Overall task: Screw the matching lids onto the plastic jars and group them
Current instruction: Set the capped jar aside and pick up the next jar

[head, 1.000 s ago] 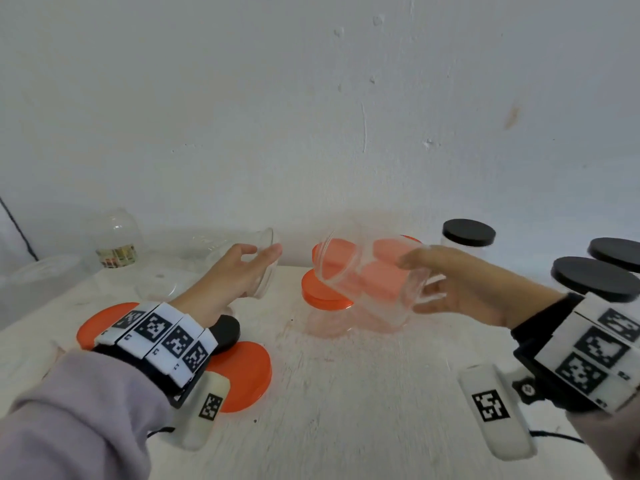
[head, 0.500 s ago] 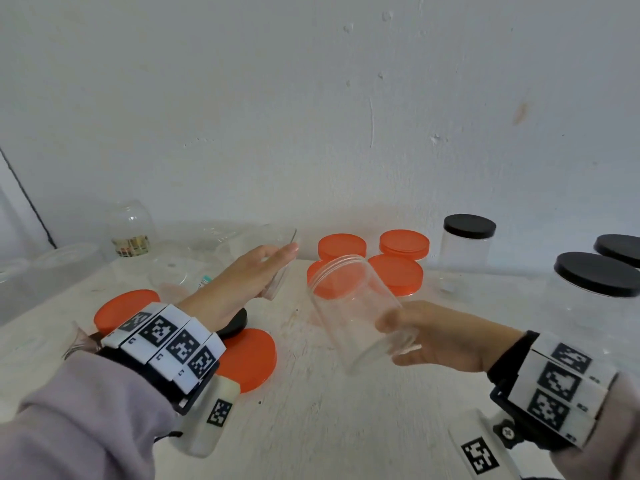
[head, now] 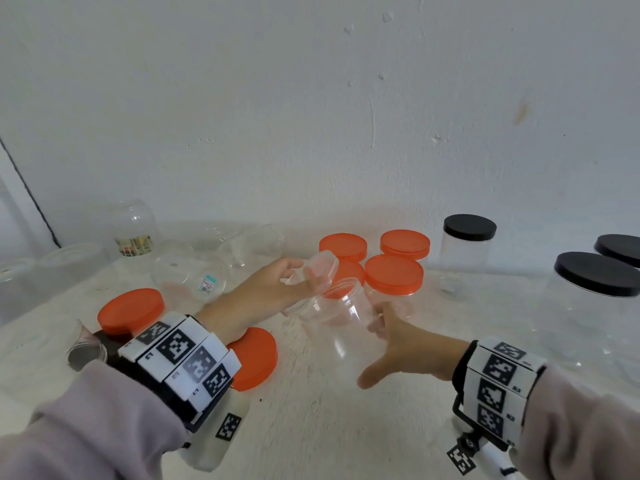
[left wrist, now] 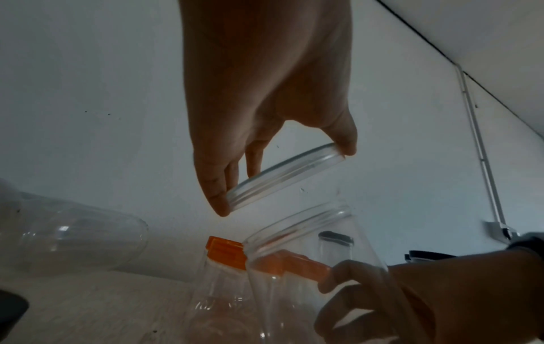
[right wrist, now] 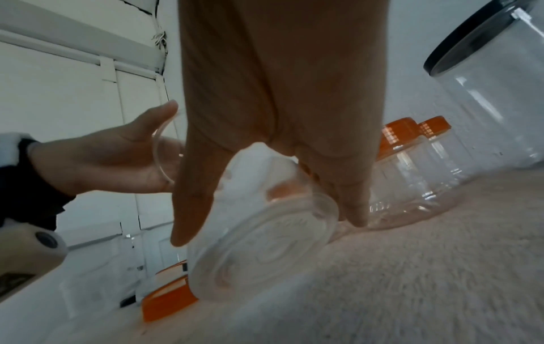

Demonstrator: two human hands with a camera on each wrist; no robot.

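Left hand (head: 273, 292): grip pinched on a clear lid (head: 320, 266), thumb on one edge and fingers on the other, lid tilted.
Right hand (head: 405, 344): grip wrapped around the clear jar (head: 341, 320), lifted off the bench (head: 346, 427), mouth leaning toward the lid.
Key relation: lid sits just above and left of the jar mouth, near but apart; their axes are not yet lined up.
Next move, likely: level the lid, seat it, twist.
Behind: capped orange-lid jars (head: 394, 282) stand grouped.

left hand (head: 263, 292): fingers pinching, raised | right hand (head: 405, 344): fingers curled in a grip, thumb out
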